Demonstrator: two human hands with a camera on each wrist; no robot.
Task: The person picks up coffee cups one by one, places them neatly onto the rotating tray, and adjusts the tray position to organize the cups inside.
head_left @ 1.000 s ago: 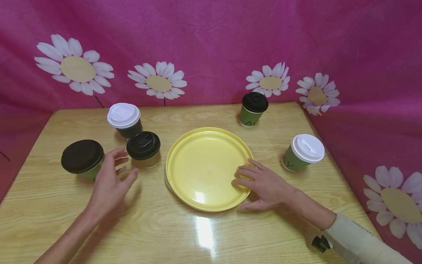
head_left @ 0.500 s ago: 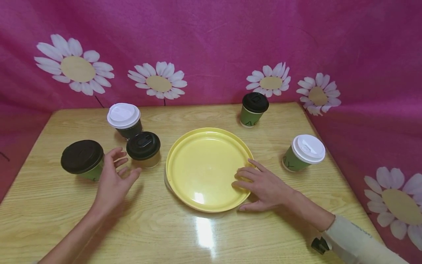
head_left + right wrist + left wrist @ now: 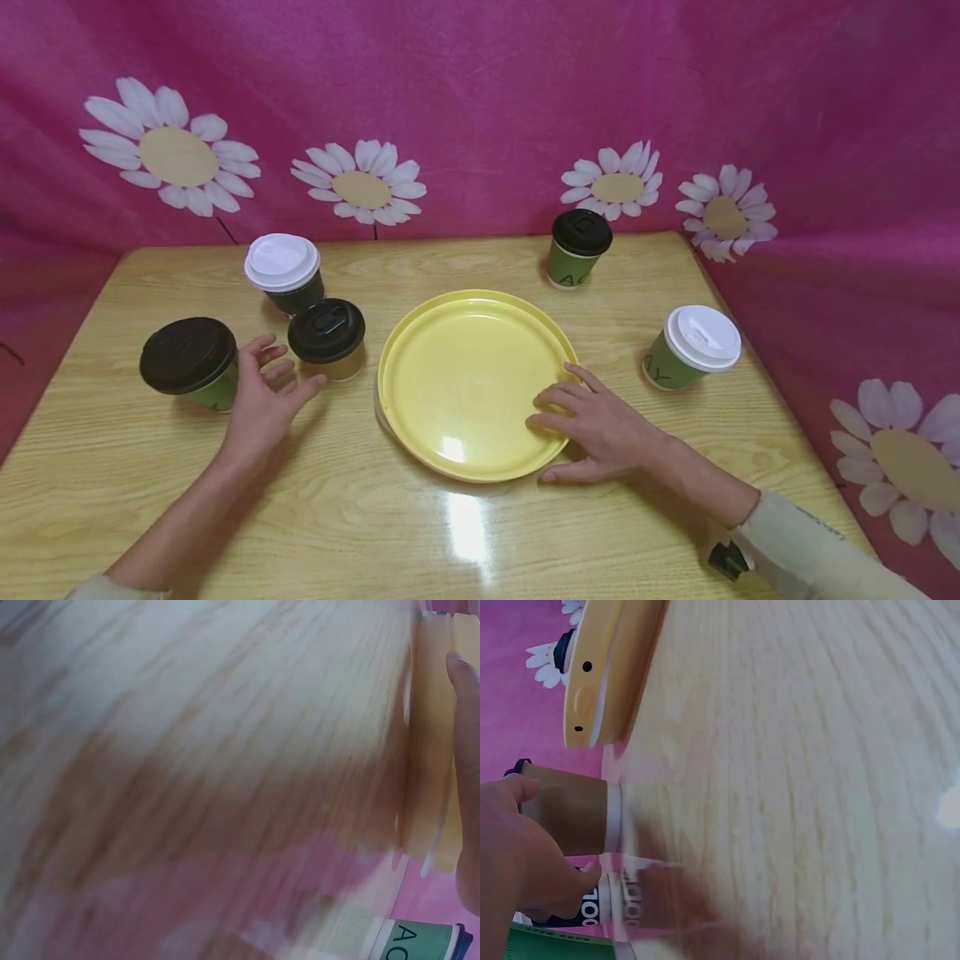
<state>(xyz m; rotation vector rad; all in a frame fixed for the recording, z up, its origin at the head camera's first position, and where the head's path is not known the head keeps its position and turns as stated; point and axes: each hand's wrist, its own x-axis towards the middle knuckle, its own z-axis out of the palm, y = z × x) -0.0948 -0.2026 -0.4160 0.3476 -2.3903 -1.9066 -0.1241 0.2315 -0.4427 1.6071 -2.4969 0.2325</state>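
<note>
In the head view my left hand (image 3: 262,400) is beside a brown paper cup with a black lid (image 3: 330,342), thumb and fingers spread and bent toward it. The left wrist view shows the same brown cup (image 3: 574,814) overlapped by the hand. Just left of that hand stands a larger green cup with a black lid (image 3: 191,362), partly hidden by the fingers. My right hand (image 3: 600,421) lies over the right rim of a round yellow tray (image 3: 465,375), fingers spread. In the right wrist view its thumb (image 3: 466,697) is along the tray's side (image 3: 431,742).
Behind the brown cup is a dark cup with a white lid (image 3: 285,271). A green cup with a black lid (image 3: 576,248) stands at the back right. Another green cup with a white lid (image 3: 690,348) is near the right edge. A pink flowered cloth (image 3: 480,117) hangs behind the wooden table (image 3: 360,533).
My left hand has shifted slightly right, closer to the brown cup. My right hand, the tray and the cups look almost unchanged.
</note>
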